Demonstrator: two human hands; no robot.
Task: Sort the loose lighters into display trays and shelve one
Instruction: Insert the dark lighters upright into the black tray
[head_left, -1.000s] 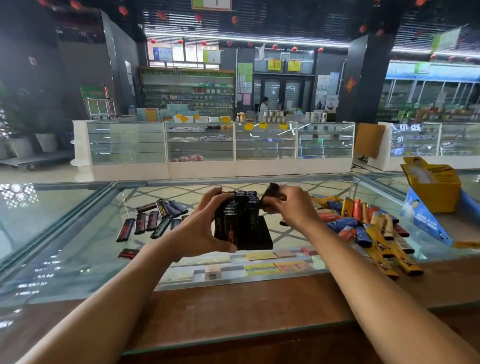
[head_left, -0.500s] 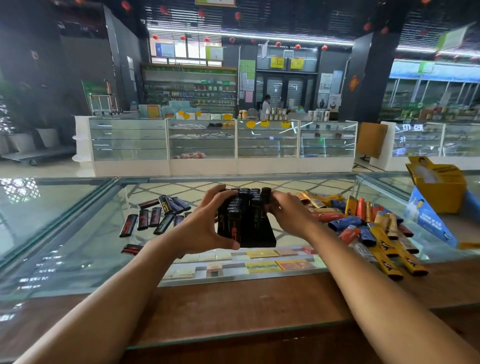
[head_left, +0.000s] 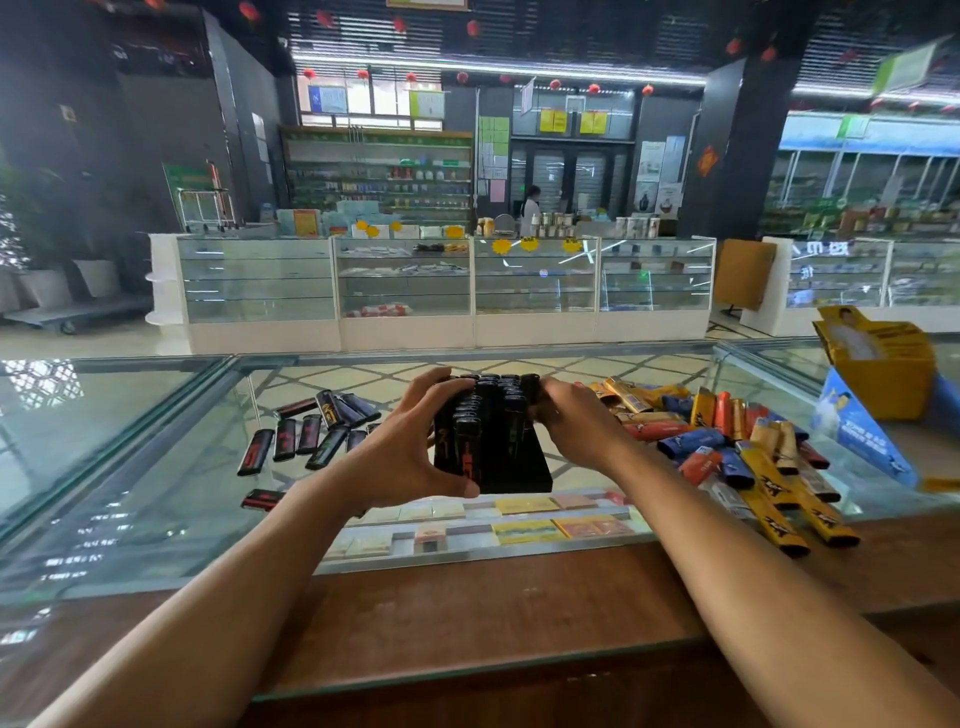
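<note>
- A left hand grips the left side of a black display tray. The thumb lies along the tray's front lower edge and the fingers curl over the top of the back rows.
- The tray stands on a glass counter, at the centre and just beyond the counter's wooden edge.
- Black lighters stand upright in the tray in tight rows and fill most of it. The front right part of the tray is bare.
- A right hand is at the tray's right side, with its fingers curled in and pinching the top of a corner lighter in the back right slot.
- To the left of the tray, loose black lighters lie flat on the glass in a rough row. One red-and-black lighter lies apart from them, nearer the viewer.
- To the right, a heap of coloured lighters in yellow, orange, blue and red lies on the glass, just beside the right forearm.
- At the far right stand a yellow carton and a blue carton, touching each other.
- Cigarette packs show through the glass below the tray.
- Across the aisle stand white glass showcases.
</note>
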